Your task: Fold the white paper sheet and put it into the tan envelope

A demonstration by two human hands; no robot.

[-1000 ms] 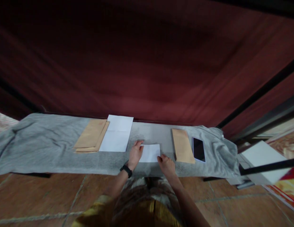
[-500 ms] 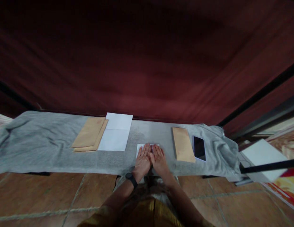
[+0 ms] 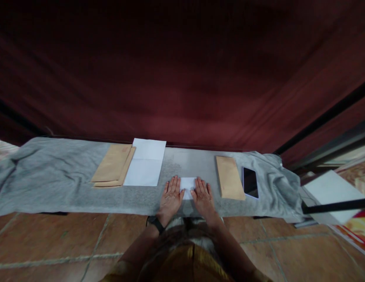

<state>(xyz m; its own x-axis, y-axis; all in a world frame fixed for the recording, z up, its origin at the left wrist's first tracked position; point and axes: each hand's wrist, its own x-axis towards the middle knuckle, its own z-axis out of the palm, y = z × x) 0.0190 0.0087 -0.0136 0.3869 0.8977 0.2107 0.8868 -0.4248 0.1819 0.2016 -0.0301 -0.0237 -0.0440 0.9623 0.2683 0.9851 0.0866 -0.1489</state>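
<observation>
A small white piece of paper (image 3: 188, 185), apparently folded, lies flat on the grey cloth (image 3: 138, 201) in front of me. My left hand (image 3: 171, 196) presses flat over its left side, fingers stretched out and pointing away from me. On the right side of the paper rests my right hand (image 3: 203, 196), also flat with straight fingers. The middle of the paper shows between the two thumbs, while its side edges are hidden under my palms and fingers. Neither hand grips anything.
Left of my hands lie a larger creased white sheet (image 3: 145, 162) and brown envelopes (image 3: 111, 164), overlapping it slightly. To the right are another brown envelope (image 3: 230, 178) and a phone (image 3: 250, 183). A dark red curtain (image 3: 182, 98) hangs behind the cloth-covered surface.
My hands were together over the middle of the paper. They have slid apart, left hand leftward and right hand rightward, uncovering its middle.
</observation>
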